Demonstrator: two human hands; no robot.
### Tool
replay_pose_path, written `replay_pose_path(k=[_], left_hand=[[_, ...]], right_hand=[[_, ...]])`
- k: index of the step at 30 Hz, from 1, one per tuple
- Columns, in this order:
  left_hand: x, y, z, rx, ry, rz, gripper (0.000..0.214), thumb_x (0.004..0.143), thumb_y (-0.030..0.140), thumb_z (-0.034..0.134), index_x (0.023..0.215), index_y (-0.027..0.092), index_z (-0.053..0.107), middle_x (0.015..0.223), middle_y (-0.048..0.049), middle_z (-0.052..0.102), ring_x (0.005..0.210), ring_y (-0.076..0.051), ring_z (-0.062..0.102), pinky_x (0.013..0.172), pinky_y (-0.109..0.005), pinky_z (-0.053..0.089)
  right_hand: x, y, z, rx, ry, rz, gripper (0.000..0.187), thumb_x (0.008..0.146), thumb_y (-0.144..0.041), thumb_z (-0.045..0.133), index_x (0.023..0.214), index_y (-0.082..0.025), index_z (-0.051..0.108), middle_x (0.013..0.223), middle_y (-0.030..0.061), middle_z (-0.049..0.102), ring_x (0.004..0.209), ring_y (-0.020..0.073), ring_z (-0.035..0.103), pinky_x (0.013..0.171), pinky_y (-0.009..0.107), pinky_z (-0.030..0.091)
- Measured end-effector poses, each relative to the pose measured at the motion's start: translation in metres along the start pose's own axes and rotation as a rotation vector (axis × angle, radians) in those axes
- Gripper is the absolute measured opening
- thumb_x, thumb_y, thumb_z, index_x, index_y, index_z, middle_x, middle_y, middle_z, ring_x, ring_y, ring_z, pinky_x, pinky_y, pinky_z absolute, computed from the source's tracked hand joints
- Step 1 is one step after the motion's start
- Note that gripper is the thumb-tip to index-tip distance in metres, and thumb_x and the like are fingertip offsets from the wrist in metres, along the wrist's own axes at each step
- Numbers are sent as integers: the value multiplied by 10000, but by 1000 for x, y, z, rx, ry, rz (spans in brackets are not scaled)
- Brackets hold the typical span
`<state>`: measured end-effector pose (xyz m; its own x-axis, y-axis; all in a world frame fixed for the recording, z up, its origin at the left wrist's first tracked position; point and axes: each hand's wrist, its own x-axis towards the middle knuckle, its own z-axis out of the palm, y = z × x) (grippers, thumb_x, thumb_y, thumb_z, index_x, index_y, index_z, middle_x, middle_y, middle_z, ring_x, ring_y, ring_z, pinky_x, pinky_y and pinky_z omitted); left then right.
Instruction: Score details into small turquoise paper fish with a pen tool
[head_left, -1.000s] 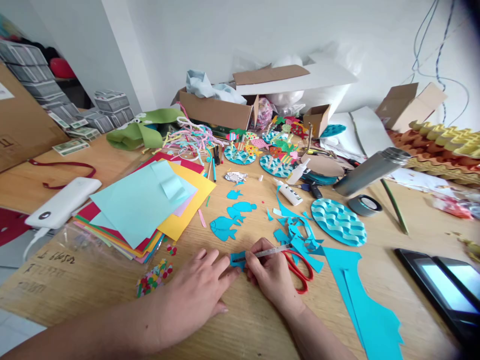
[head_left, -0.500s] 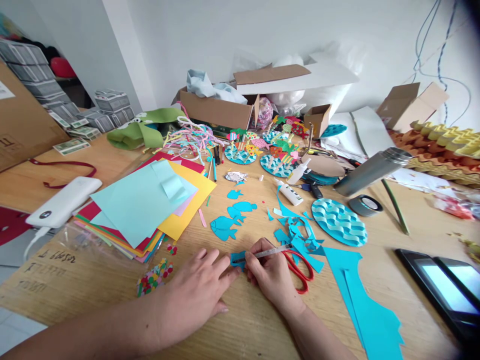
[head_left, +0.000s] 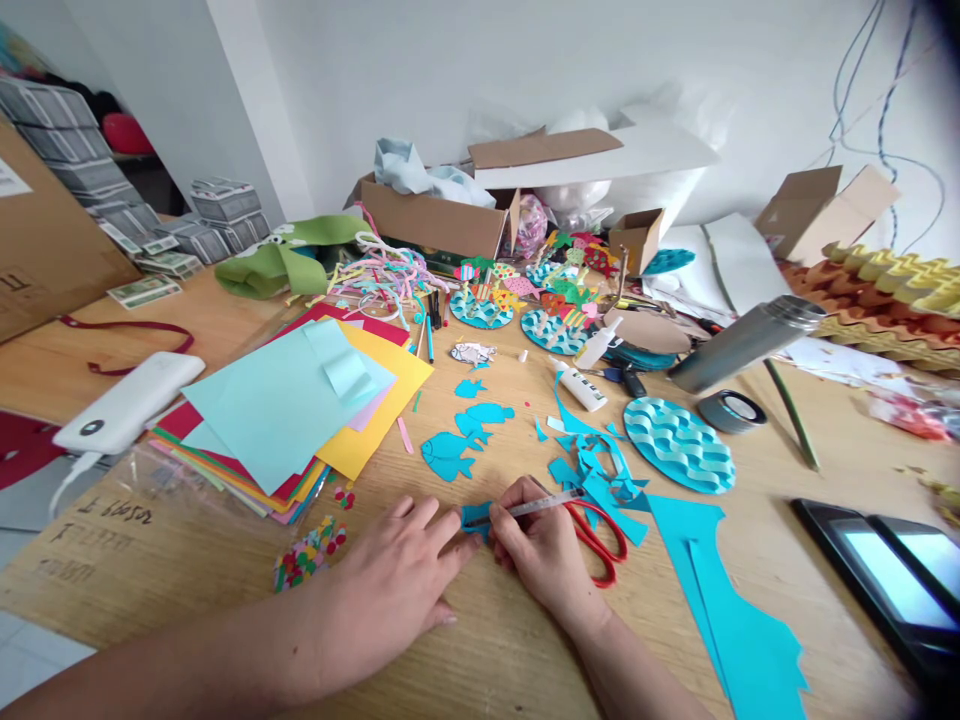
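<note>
My right hand (head_left: 541, 548) is closed around a slim pen (head_left: 551, 502) with a pale, clear-looking barrel. Its tip points down at a small piece of blue paper (head_left: 475, 515) on the table. From the other side, my left hand (head_left: 401, 570) lies flat with fingers stretched out, its fingertips touching that paper at the left edge. Both hands hide part of the piece. Red-handled scissors (head_left: 611, 560) lie just right of my right hand, their blades hidden. Beyond my hands are several blue paper fish (head_left: 446, 455), the nearest with drawn lines.
Stacked coloured paper (head_left: 255, 410) and paper dots (head_left: 311, 550) lie left. Right are blue scraps (head_left: 600, 475), a large blue sheet (head_left: 739, 610), a wavy-decorated oval (head_left: 679, 445), a glue bottle (head_left: 581, 387), tape (head_left: 731, 410), a leaning flask (head_left: 742, 345) and a dark-framed device (head_left: 885, 570).
</note>
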<state>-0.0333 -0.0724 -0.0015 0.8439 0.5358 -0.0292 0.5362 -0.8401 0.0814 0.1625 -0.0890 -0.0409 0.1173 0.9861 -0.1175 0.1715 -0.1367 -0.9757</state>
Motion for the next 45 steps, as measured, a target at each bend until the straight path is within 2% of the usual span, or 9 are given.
replay_pose_path(k=[8,15,31,45], left_hand=[[-1,0,1,-8,9,0,468,871,495,699,1238,219,605,1182,-51,605,1104,-294,493,976,-455,385],[-2,-1,0,-15,-5,-3,457,895,495,672,1264,235,593,1208,-47,597,1125,-287,490,995,-454,371],[-1,0,-1,-7,-12,2,474,873,487,698,1246,212,598,1211,-63,600,1124,-312,490,977,-486,399],[0,0,-1,4,8,8,452,864,496,706,1209,216,620,1171,-58,613,1083,-300,506,957,-462,404]], right_hand=[[-1,-4,0,-5,-10,3,222,810,-344,650,695,-230,498,484,-48,538,387,113,480,372,200,368],[0,-1,0,75,30,47,262,809,-381,673,706,-238,479,442,-60,535,346,114,472,365,201,350],[-1,0,1,38,32,23,267,815,-376,679,703,-235,482,448,-58,531,352,117,490,360,198,368],[-1,-3,1,8,0,8,225,816,-346,656,701,-232,499,474,-47,545,380,117,490,373,203,367]])
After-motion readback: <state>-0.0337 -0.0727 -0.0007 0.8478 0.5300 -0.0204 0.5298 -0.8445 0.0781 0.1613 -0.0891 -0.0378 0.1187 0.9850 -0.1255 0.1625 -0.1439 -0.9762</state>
